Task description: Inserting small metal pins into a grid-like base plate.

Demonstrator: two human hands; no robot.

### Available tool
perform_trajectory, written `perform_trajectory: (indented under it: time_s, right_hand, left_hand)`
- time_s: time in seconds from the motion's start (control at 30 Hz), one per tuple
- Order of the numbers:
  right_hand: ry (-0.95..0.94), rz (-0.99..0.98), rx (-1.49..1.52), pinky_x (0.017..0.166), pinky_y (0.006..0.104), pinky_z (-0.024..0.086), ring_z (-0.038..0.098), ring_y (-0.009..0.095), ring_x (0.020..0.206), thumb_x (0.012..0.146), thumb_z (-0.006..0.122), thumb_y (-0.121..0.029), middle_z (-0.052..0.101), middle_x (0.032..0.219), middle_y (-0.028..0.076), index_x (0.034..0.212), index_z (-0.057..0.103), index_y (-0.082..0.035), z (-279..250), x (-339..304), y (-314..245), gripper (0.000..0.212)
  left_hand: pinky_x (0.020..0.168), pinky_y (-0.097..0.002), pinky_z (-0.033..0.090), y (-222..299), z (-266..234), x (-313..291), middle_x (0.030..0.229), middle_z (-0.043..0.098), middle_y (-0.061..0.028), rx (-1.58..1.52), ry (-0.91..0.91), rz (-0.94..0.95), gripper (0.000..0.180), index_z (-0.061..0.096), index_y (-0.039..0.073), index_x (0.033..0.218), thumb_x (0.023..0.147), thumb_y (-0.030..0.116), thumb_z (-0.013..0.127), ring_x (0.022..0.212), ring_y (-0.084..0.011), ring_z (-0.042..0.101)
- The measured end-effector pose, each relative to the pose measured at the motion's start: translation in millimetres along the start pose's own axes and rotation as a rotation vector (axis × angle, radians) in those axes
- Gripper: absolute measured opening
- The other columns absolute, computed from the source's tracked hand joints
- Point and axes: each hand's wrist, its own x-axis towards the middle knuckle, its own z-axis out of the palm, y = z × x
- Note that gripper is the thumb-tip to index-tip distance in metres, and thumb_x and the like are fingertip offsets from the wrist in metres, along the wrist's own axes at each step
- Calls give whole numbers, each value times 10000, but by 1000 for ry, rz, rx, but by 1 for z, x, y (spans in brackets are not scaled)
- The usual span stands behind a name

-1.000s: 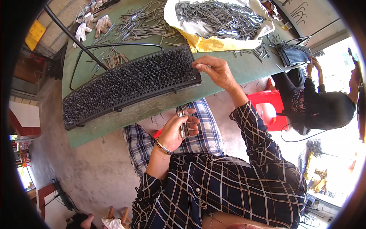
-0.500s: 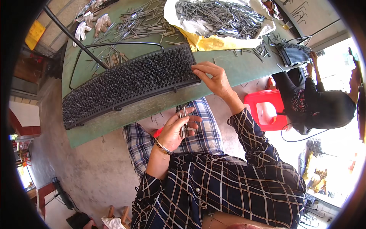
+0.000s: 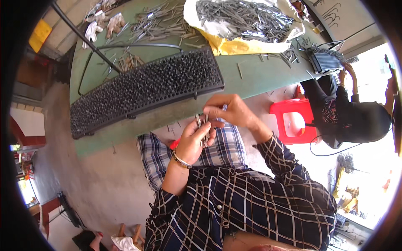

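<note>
Both hands met over the lap, just below the table (image 3: 259,77) edge. Left hand (image 3: 193,140) clutched a small bundle of pins (image 3: 203,127), fingers curled around them. Right hand (image 3: 229,111) pinched at the bundle's top, touching the left. Black studded panel (image 3: 144,90) lay on the table just above them; a loose pin heap (image 3: 245,16) sat farther back.
</note>
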Motion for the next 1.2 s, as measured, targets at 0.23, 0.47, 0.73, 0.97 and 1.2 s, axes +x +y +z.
perform_trajectory:
  time_s: [0.23,0.47,0.73,0.97,1.2]
  right_hand:
    - [443,6,169,609,236,476,562,78,661,877,638,-154,663,768,36,937,680,9,-21,5,-5,179]
    - [646,-165,-181,608,247,465,591,101,661,860,638,-108,674,799,57,942,669,10,-57,48,12,147]
    - [613,-210,-212,589,269,460,587,150,642,842,643,-68,639,766,81,918,668,-11,-51,51,26,99]
    - [569,-228,-187,590,262,470,594,145,640,842,635,-43,636,763,81,932,667,-17,-50,55,31,100]
    - [482,-21,127,604,230,490,600,93,698,884,621,-109,680,828,61,961,671,12,-52,36,5,152]
  left_hand:
    - [488,-171,373,-5,-5,3,948,619,-89,6,13,-141,299,514,32,1187,974,236,464,632,-45,467]
    - [483,-186,320,-7,-2,18,871,581,-76,-11,76,-203,303,522,-23,1168,949,174,451,613,-62,426]
    - [557,-217,438,5,9,39,919,601,-89,51,82,-146,322,493,-27,1199,941,152,423,702,-91,527]
    - [598,-249,499,11,14,51,948,606,-108,24,23,-247,336,455,-24,1234,956,156,401,766,-122,581]
    - [458,-180,335,24,14,51,899,575,-75,-6,103,-113,300,482,26,1204,980,207,398,616,-52,454]
